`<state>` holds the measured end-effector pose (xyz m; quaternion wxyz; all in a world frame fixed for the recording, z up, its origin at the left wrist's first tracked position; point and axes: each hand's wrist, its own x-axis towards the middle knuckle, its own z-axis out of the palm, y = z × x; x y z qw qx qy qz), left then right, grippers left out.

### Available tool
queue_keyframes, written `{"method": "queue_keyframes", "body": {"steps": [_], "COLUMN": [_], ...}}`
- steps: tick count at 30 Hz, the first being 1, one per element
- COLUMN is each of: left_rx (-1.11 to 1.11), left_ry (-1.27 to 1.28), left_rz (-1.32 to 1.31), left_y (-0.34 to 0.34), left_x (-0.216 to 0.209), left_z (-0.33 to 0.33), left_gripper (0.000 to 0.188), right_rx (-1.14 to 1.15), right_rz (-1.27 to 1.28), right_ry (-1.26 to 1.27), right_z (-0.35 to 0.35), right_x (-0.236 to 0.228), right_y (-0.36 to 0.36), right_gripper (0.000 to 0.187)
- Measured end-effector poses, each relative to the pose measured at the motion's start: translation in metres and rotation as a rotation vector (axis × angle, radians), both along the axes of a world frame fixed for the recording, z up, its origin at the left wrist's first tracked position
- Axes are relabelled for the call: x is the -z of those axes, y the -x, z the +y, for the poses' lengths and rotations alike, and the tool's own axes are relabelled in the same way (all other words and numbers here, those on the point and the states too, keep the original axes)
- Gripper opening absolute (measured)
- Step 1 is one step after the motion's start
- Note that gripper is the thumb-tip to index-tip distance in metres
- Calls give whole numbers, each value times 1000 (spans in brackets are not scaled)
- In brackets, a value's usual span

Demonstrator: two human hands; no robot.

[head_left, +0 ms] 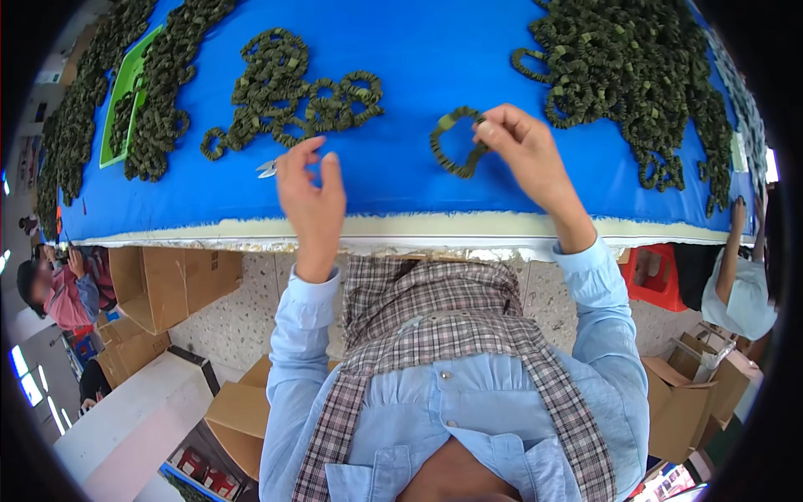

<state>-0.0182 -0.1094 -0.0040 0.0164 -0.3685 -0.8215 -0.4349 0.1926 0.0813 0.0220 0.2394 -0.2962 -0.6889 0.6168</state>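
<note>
Up at one o'clock, the right hand (531, 159) has a ruffled green ring (437, 149) pinched between thumb and fingertips, the loop hanging open clear of every pile! Over to ten, the left hand (311, 188) sits half curled, thumb up and apart from the bent fingers; silver snips (267, 170) poke out beside it, and whether it grips them, I cannot tell. Further out at ten, a bright green tray (127, 74) holds more dark rings, others heaped against its side. A loose cluster (272, 75) at eleven, a deep crinkled mound (627, 75) at two, all on a smooth blue tabletop (401, 176). At nine, an open cardboard box (188, 289).
</note>
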Motion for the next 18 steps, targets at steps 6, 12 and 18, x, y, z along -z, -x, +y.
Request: {"method": "queue_keyframes", "body": {"steps": [6, 12, 18], "left_rx": [31, 550, 410], "left_ry": [-84, -268, -407], "left_rz": [-76, -1127, -1258], "left_y": [13, -39, -8], "left_x": [-7, -35, -22], "left_z": [-6, 66, 96], "left_gripper": [23, 40, 30], "right_rx": [72, -37, -24], "right_rz": [-31, 2, 77], "right_ry": [-43, 131, 329], "right_z": [50, 31, 41], "right_x": [-28, -27, -32], "right_y": [-17, 10, 28], "right_gripper": [23, 22, 22]}}
